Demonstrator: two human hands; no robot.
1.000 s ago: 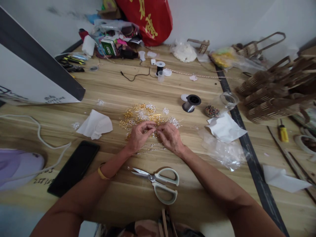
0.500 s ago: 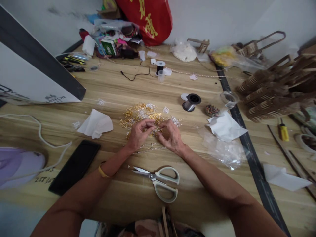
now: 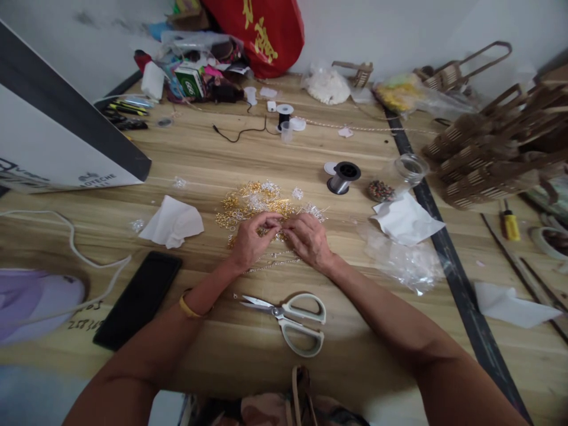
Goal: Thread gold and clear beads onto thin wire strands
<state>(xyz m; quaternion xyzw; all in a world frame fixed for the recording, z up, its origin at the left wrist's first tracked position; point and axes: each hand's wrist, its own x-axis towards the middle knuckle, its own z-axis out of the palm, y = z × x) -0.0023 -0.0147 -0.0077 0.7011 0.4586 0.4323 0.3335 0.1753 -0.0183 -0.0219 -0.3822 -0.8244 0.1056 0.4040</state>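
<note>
Two hands nearly meet at the fingertips above the bench (image 3: 199, 171): the left hand (image 3: 252, 241) and the right hand (image 3: 309, 239), each with thumb and fingers drawn narrow; whether they pinch something tiny, I cannot tell. Gold and silver jewellery pieces (image 3: 255, 199) lie heaped beneath and just beyond both. A thin chain (image 3: 270, 265) lies just on their near side, the scissors (image 3: 284, 313) nearer the body, the wire spool (image 3: 341, 179) beyond the right hand.
</note>
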